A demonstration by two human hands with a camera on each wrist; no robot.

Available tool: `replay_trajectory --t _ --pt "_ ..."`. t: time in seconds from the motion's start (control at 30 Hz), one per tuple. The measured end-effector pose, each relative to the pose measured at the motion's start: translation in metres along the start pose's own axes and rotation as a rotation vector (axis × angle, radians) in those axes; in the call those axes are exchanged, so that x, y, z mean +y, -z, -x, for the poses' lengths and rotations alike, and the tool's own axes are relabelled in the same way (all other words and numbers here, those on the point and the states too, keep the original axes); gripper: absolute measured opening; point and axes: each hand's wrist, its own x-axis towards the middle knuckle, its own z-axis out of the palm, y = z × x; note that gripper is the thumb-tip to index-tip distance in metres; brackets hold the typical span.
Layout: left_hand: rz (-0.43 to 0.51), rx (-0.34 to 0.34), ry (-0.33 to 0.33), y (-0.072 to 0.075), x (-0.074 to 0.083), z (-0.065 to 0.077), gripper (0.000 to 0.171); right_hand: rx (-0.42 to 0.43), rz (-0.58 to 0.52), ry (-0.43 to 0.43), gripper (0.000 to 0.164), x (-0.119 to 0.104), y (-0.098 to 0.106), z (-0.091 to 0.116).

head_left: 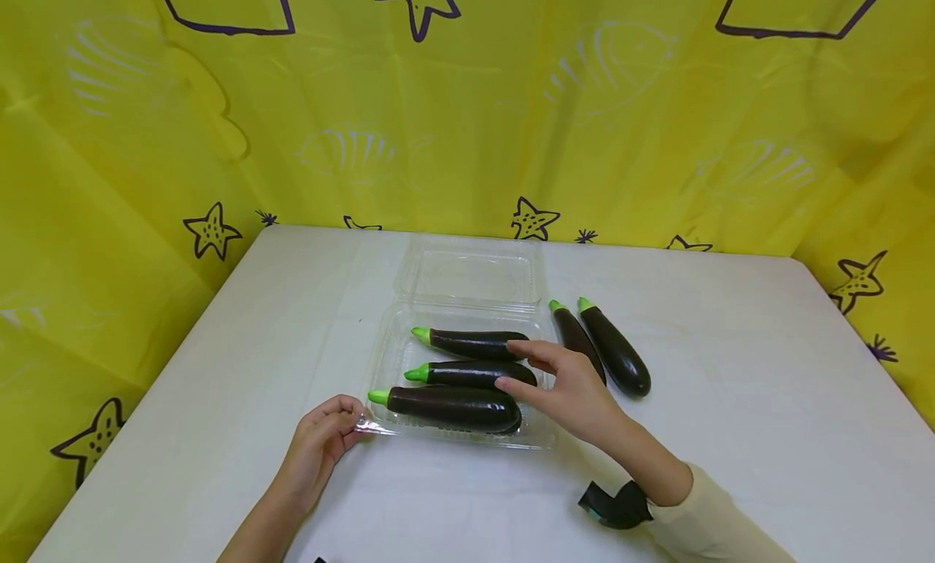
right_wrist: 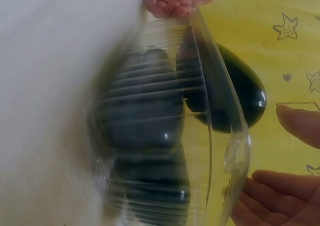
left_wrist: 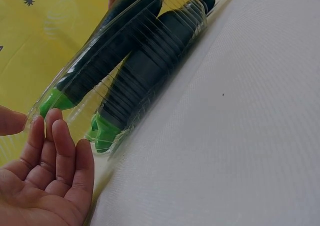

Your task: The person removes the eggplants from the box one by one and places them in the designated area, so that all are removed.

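Note:
A clear plastic clamshell container (head_left: 536, 439) lies with its lid (head_left: 471, 277) folded back, holding three dark eggplants with green stem ends. The front eggplant (head_left: 453, 409) sits nearest me, with a middle eggplant (head_left: 467, 374) and a back eggplant (head_left: 467, 343) behind it. My left hand (head_left: 321, 441) pinches the container's front left corner; the left wrist view shows thumb and fingers (left_wrist: 64, 151) at its rim. Over the right ends of the eggplants hovers my right hand (head_left: 573, 388), thumb and fingers spread, nothing between them. In the right wrist view that hand (right_wrist: 280, 196) is beside the container wall.
Two more eggplants lie on the table right of the container: a partly hidden one (head_left: 573, 336) and a fuller one (head_left: 617, 352). The white table (head_left: 219, 433) ends at a yellow patterned curtain (head_left: 467, 100) behind and at both sides. A black strap (head_left: 617, 506) is at my right wrist.

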Motion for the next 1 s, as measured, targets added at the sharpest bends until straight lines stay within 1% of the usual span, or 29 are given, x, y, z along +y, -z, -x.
replay_trajectory --t 0.27,0.5,0.67,0.8,1.0 --pt "-0.005 0.006 0.002 0.000 -0.001 0.000 0.016 -0.083 0.048 0.027 0.053 -0.003 -0.012 -0.003" --pt "-0.013 0.027 0.012 0.000 -0.001 0.001 0.016 -0.149 0.047 0.029 0.054 -0.005 -0.019 -0.005" --pt "-0.011 0.018 0.007 0.000 -0.002 0.001 0.017 -0.183 0.058 0.036 0.055 -0.006 -0.025 -0.005" --pt "-0.010 0.008 0.002 0.000 -0.001 0.001 0.017 -0.204 0.075 0.082 0.054 -0.008 -0.028 -0.004" --pt "-0.008 0.001 -0.002 0.000 0.000 0.000 0.016 -0.212 0.107 0.160 0.052 -0.008 -0.032 -0.004"
